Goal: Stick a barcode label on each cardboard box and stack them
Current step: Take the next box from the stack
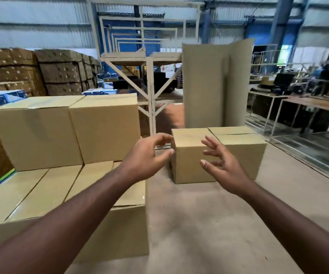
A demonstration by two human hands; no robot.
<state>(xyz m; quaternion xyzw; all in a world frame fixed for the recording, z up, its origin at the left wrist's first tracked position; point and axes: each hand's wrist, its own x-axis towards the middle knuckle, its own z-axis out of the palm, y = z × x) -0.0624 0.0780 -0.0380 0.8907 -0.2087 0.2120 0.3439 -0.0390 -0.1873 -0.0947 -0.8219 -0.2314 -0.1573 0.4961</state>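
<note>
My arms stretch forward over the floor point(199, 224). My left hand point(146, 155) is spread with fingers loosely curved, holding nothing, and my right hand point(223, 163) is likewise splayed and empty; they are apart, about a box's width between them, which I judge is the shape for taking a box by its two sides. To my left, nearest me, a low row of boxes point(41, 190) sits on the floor, and two more boxes point(64, 131) stand on its far part: the stack, I think, built up so the next one can go beside or on top. Just beyond my fingertips stands the box point(189, 165) I am reaching for, on the floor, touching a second box point(244, 143) on its right. I cannot see a label on either. Behind them a cardboard sheet point(217, 84) stands upright, beside a pale frame point(149, 76). Farther off are pallets of cartons point(41, 72).
</note>
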